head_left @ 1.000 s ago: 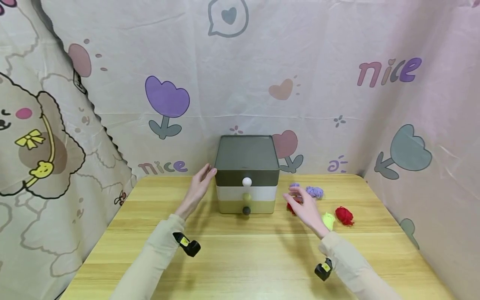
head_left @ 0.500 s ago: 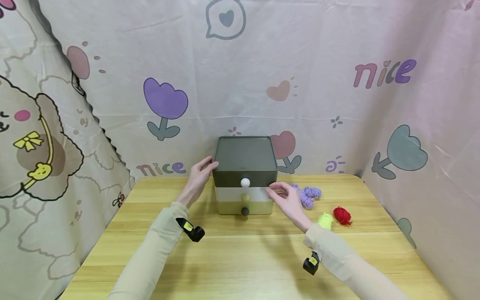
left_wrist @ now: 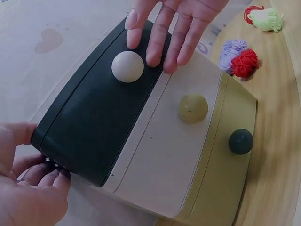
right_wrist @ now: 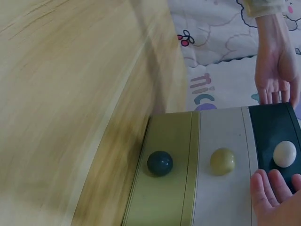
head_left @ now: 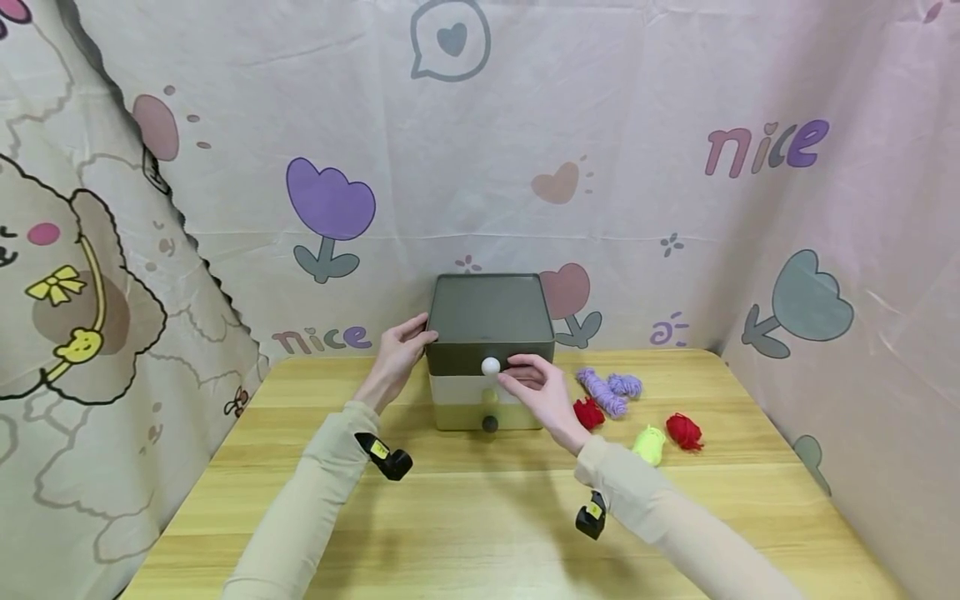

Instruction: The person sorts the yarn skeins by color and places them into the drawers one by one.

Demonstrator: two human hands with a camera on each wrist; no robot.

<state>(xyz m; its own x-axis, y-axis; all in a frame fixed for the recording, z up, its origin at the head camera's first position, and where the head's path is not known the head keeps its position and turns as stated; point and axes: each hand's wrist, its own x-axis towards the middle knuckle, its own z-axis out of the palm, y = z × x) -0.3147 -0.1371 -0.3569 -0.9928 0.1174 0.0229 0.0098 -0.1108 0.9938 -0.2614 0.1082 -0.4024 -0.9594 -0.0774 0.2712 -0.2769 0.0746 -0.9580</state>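
A small three-drawer box (head_left: 491, 308) stands on the wooden table, its drawers dark green, white and olive from top to bottom. Each has a round knob: a white knob (left_wrist: 127, 67) on top, an olive knob (left_wrist: 193, 108) in the middle, a dark knob (left_wrist: 241, 141) at the bottom. All three drawers are closed. My left hand (head_left: 397, 357) rests at the box's upper left side, thumb at the top edge and fingers against the side. My right hand (head_left: 546, 396) is in front of the top drawer, its loosely bent fingers close beside the white knob.
Right of the box lie purple yarn bundles (head_left: 602, 393), a red yarn ball (head_left: 588, 413), another red yarn ball (head_left: 684, 431) and a yellow-green yarn ball (head_left: 649, 445). A printed cloth (head_left: 637, 108) hangs behind the table (head_left: 465, 533).
My right hand has moved left from above the yarn, past the box's right edge, to the white knob. My left hand has shifted slightly up against the box's side.
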